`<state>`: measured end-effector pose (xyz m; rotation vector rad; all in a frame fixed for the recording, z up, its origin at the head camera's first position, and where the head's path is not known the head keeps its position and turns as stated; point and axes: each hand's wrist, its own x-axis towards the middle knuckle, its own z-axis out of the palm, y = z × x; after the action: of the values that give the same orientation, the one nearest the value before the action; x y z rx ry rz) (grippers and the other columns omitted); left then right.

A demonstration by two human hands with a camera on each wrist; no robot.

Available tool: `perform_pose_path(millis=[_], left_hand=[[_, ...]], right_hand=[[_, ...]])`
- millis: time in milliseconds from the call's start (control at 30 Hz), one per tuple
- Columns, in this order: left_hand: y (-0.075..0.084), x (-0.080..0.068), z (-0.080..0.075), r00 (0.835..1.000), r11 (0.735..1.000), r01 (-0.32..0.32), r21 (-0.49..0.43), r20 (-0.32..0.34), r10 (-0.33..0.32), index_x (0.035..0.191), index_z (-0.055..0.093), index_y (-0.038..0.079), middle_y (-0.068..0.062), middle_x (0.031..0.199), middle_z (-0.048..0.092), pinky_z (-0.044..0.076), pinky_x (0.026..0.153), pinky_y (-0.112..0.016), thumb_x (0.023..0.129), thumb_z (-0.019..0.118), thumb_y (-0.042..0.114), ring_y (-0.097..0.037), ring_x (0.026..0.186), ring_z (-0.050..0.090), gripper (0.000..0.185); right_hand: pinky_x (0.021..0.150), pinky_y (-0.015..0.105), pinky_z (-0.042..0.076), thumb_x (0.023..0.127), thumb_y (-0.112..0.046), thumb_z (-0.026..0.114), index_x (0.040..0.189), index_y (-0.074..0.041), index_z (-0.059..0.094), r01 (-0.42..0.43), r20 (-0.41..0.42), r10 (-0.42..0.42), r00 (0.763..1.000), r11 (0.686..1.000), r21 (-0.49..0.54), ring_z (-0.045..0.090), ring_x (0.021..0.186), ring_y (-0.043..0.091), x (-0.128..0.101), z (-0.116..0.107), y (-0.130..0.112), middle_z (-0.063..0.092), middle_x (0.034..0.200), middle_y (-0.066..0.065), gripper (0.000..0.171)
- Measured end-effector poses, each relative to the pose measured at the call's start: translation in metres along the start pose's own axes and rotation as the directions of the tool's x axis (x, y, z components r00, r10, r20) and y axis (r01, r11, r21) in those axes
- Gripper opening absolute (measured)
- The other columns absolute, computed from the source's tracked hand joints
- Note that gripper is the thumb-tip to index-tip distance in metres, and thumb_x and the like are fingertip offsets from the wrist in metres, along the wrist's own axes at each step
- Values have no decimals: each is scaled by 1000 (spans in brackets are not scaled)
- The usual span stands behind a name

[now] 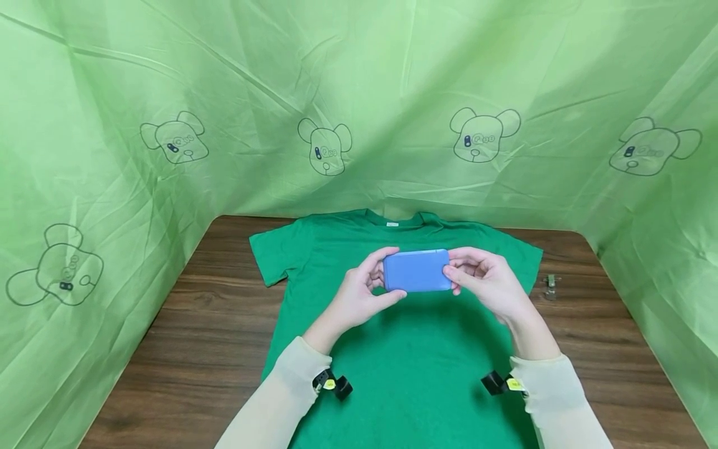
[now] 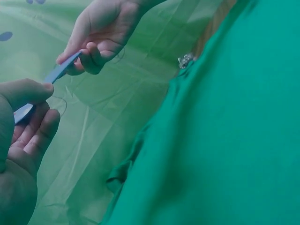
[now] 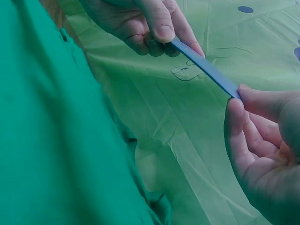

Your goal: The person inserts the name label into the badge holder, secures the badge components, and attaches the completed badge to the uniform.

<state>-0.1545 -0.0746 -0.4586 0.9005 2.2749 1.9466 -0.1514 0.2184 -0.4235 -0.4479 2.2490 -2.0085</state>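
Observation:
A thin blue rectangular case [image 1: 416, 271] with rounded corners is held up over a green T-shirt [image 1: 392, 355]. My left hand [image 1: 367, 287] grips its left end between thumb and fingers. At the opposite end, my right hand [image 1: 485, 277] pinches the right edge. From the right wrist, the blue case [image 3: 206, 68] appears edge-on, spanning both hands. Part of the case [image 2: 58, 71] is covered by the left thumb in the left wrist view. What it contains, if anything, cannot be seen.
The T-shirt lies spread with its collar at the far side of a dark wooden table [image 1: 219, 330]. A small clear-and-metal item [image 1: 551, 285] sits right of the shirt. Green curtains [image 1: 381, 75] with printed bear heads surround the table at the back and sides.

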Motion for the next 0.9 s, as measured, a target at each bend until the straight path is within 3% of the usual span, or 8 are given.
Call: perform_pose_path(millis=[133,300,567,700,900], left_hand=[[-1,1,0,1000,1000,-14,23,-16,14,160,50,17,-12,127,73,63,91,-53,94,86,3,-20,100,74,77],[-5,1,0,999,995,-20,99,-48,25,159,52,22,-6,116,67,62,81,-54,92,90,10,-18,89,67,77],[-7,0,1,996,970,-55,236,-57,70,156,56,18,-7,145,53,59,81,-39,87,95,19,-21,107,59,79],[-5,0,1,997,958,-62,281,-30,73,157,54,19,-5,149,52,59,82,-40,88,95,23,-18,115,57,81],[-3,0,1,996,949,-75,307,-21,85,157,54,20,-3,148,52,58,84,-36,87,96,24,-16,113,57,82]], right_hand=[[68,33,64,105,-7,74,128,6,70,4,-20,-5,1000,999,-50,69,75,21,0,2,-1,75,102,7,27],[66,31,63,105,-6,75,124,7,71,9,-48,-10,999,1000,-30,69,72,19,-1,5,-5,76,98,7,24],[67,31,64,104,-3,75,122,13,69,19,-31,-19,999,999,29,72,71,20,-3,15,-14,76,96,8,26],[68,31,64,104,-4,75,123,13,69,16,-27,-16,1000,1000,14,72,72,20,-4,18,-15,76,96,8,26],[68,31,64,104,-4,75,122,14,69,15,-36,-14,999,1000,19,72,71,20,-4,19,-16,77,96,9,26]])
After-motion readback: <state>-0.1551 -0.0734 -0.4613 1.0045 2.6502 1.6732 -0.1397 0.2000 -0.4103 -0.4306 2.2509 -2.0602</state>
